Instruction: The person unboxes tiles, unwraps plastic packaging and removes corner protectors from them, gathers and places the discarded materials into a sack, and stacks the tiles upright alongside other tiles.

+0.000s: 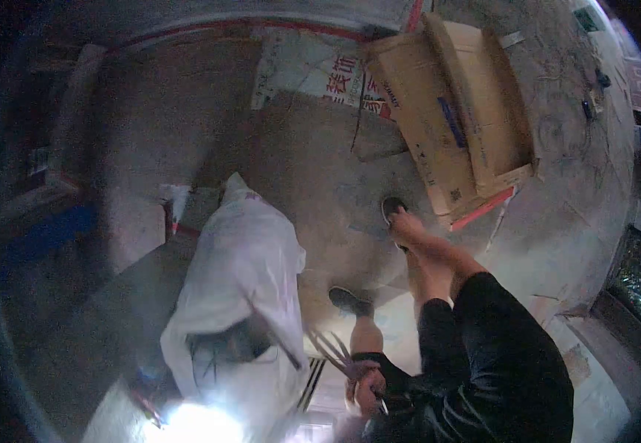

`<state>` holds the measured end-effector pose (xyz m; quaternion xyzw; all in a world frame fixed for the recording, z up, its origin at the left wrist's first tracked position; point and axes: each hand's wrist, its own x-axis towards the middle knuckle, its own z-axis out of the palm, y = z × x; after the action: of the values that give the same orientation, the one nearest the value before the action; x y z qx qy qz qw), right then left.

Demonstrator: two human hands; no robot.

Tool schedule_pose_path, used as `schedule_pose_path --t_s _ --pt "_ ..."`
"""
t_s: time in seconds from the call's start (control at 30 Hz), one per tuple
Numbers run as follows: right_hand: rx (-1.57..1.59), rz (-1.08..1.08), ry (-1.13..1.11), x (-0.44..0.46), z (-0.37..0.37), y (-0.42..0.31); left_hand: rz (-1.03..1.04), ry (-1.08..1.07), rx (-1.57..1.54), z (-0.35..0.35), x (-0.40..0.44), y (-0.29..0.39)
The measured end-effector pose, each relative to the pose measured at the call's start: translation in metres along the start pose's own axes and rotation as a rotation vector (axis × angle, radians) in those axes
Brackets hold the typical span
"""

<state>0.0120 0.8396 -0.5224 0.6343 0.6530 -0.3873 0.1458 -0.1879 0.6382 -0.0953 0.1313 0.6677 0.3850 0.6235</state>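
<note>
My left hand (366,387) is closed at the bottom centre, with several thin, purplish-brown strips (329,348) fanning out from it towards the sack. Blur hides what kind they are. My bare right forearm (450,258) reaches forward; my right hand (407,226) overlaps my dark shoe (390,208). Its fingers are too unclear to read, and touch cannot be judged. Left of my legs lies a large white sack (250,229), its mouth gaping towards me over something dark (232,345). A blurred thin stick (276,334) crosses the sack's near side.
A flattened cardboard box (427,118) lies ahead on the right. Behind it to the left is a white sheet with red lettering (309,70). Something blue (51,236) shows at the left, and a bright light (195,424) glares below the sack.
</note>
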Motion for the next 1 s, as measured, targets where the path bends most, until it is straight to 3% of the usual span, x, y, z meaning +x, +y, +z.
schedule_pose_path --t_s 0.13,0.23,0.3,0.33,0.37,0.43,0.47,0.5,0.53,0.57,0.6,0.67,0.7,0.73,0.77,0.83,0.87,0.9,0.93,0.97,1.0 --pt "-0.463 -0.205 -0.147 0.128 -0.025 -0.061 -0.188 0.09 0.089 0.021 0.063 -0.013" --pt "-0.095 -0.09 -0.126 0.257 0.093 -0.005 -0.41 0.106 0.074 0.025 0.091 -0.03" --pt "-0.521 -0.269 -0.433 0.274 0.08 -0.021 -0.566 0.11 0.047 0.024 0.098 -0.04" --pt "-0.519 -0.282 -0.434 0.281 0.088 -0.022 -0.636 0.112 0.034 0.021 0.106 -0.046" --pt "-0.369 -0.208 -0.209 0.274 0.092 -0.02 -0.702 0.115 0.02 0.018 0.105 -0.05" --pt "-0.185 -0.097 -0.105 0.237 0.055 -0.039 -0.767 0.107 0.032 0.014 0.11 -0.051" --pt "-0.149 -0.061 -0.227 0.208 0.025 -0.051 -0.679 0.086 0.126 0.016 0.118 -0.046" --pt "-0.077 -0.109 -0.186 0.182 0.01 -0.059 -0.59 0.071 0.223 0.018 0.131 -0.037" --pt "-0.002 -0.159 -0.141 0.152 -0.009 -0.069 -0.577 0.073 -0.22 0.018 0.135 -0.039" --pt "0.327 -0.038 -0.152 0.115 -0.037 -0.081 -0.596 0.112 -0.774 0.018 0.14 -0.041" --pt "0.418 -0.187 0.002 0.075 -0.053 -0.084 -0.651 0.131 -1.198 0.017 0.144 -0.044" --pt "0.502 -0.12 -0.172 -0.019 -0.133 -0.096 -0.809 0.403 -0.802 0.041 0.165 -0.015" --pt "0.429 -0.201 -0.16 -0.055 -0.177 -0.103 -0.776 0.381 -0.806 0.048 0.173 -0.001" --pt "0.357 -0.281 -0.143 -0.091 -0.221 -0.112 -0.807 0.219 -0.81 0.052 0.175 0.023" --pt "0.218 -0.525 -0.073 -0.124 -0.289 -0.136 -0.831 0.054 -0.804 0.061 0.18 0.049" --pt "0.493 -0.745 -0.166 -0.176 -0.339 -0.155 -0.76 -0.072 -0.697 0.092 0.179 0.111" --pt "0.542 -0.835 -0.196 -0.202 -0.338 -0.154 -0.515 -0.255 -0.468 0.096 0.179 0.102" --pt "0.537 -0.841 -0.206 -0.226 -0.352 -0.156 -0.507 -0.23 -0.518 0.106 0.177 0.125" --pt "0.358 -0.907 -0.351 -0.249 -0.364 -0.159 -0.499 -0.205 -0.568 0.119 0.174 0.163" --pt "0.179 -0.962 -0.49 -0.267 -0.373 -0.163 -0.727 0.024 -0.896 0.126 0.176 0.205" --pt "0.176 -0.963 -0.477 -0.28 -0.374 -0.163 -0.696 -0.265 -1.0 0.113 0.179 0.21"
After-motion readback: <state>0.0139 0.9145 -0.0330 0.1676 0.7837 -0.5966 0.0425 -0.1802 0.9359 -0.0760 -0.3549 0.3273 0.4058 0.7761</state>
